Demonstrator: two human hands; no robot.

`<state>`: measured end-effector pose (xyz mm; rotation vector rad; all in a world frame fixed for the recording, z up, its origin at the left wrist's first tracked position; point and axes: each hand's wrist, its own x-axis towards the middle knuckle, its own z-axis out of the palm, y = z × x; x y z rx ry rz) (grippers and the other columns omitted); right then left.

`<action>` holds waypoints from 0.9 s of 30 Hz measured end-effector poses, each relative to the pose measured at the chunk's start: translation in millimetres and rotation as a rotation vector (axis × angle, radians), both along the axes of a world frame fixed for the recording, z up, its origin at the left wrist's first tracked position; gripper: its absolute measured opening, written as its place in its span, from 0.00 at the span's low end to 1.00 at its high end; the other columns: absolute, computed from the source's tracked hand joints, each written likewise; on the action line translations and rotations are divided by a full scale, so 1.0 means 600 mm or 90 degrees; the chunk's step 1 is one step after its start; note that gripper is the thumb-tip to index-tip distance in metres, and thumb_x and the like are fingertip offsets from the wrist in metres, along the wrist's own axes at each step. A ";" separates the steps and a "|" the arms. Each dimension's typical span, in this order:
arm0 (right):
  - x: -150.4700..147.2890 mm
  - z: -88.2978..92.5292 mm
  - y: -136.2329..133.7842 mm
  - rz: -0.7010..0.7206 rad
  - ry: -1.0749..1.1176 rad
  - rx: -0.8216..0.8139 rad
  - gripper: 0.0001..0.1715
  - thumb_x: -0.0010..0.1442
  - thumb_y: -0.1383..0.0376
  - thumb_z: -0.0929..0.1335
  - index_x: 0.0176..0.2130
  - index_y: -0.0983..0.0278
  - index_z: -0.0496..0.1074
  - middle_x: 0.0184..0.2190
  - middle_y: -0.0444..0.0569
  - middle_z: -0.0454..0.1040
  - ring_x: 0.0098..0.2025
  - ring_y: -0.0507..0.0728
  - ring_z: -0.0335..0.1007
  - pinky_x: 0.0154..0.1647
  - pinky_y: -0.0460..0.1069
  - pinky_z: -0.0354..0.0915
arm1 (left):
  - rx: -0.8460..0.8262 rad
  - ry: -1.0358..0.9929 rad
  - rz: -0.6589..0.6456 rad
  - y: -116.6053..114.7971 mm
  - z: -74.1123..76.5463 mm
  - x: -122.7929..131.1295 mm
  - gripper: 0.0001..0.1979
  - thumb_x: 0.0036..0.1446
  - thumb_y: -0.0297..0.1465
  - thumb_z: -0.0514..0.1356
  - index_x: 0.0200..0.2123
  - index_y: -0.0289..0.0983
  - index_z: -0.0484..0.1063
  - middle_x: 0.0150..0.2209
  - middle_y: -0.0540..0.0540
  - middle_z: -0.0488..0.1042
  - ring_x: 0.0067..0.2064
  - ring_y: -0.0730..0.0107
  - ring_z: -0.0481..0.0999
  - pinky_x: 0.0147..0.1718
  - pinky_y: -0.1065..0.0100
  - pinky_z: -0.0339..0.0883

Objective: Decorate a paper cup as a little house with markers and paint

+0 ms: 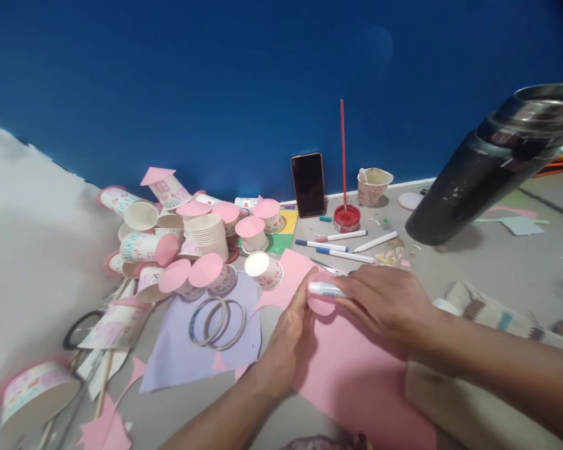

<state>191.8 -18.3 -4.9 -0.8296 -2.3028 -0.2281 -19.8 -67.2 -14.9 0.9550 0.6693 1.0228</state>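
Observation:
My right hand [388,305] is closed around a white glue stick [326,289] with blue print, which lies level across a pink paper circle [321,306]. At the circle's left edge, my left hand [291,331] grips the paper between thumb and fingers. Both hands are above a large pink paper sheet [356,375]. Just behind them lie scissors [327,266], partly hidden by the hands. A printed paper cup [264,270] stands to the left of the circle.
Several decorated cups with pink paper tops crowd the left, around a stack of plain cups [207,234]. Two bangles [217,322] rest on purple paper [178,356]. Behind are markers [342,236], a phone [308,185], a red pot [346,219] and a tall dark flask [469,178].

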 end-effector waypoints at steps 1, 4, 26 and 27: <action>0.000 -0.001 0.000 -0.010 0.001 0.004 0.17 0.79 0.60 0.64 0.49 0.65 0.79 0.26 0.46 0.78 0.28 0.57 0.71 0.32 0.52 0.57 | 0.006 0.001 -0.004 -0.001 -0.001 -0.001 0.47 0.67 0.63 0.52 0.79 0.43 0.52 0.81 0.41 0.51 0.82 0.41 0.40 0.80 0.46 0.31; -0.002 -0.006 -0.002 -0.032 0.014 0.003 0.16 0.79 0.59 0.64 0.50 0.64 0.79 0.26 0.45 0.79 0.28 0.56 0.72 0.33 0.52 0.58 | 0.028 0.035 -0.017 -0.007 -0.011 -0.006 0.48 0.67 0.63 0.53 0.80 0.47 0.46 0.82 0.44 0.45 0.82 0.41 0.37 0.80 0.46 0.34; 0.002 -0.009 0.000 -0.046 -0.036 -0.012 0.14 0.76 0.66 0.64 0.42 0.64 0.79 0.28 0.48 0.77 0.30 0.57 0.67 0.33 0.53 0.53 | 0.018 0.049 -0.013 -0.021 -0.023 -0.001 0.52 0.65 0.63 0.55 0.81 0.49 0.37 0.83 0.48 0.33 0.82 0.45 0.26 0.79 0.45 0.27; 0.003 -0.009 0.000 -0.051 -0.035 -0.014 0.14 0.76 0.66 0.64 0.41 0.64 0.79 0.27 0.48 0.77 0.29 0.57 0.67 0.33 0.52 0.53 | 0.021 0.049 -0.017 -0.022 -0.022 0.001 0.52 0.65 0.63 0.56 0.81 0.51 0.36 0.83 0.49 0.32 0.82 0.45 0.25 0.79 0.46 0.26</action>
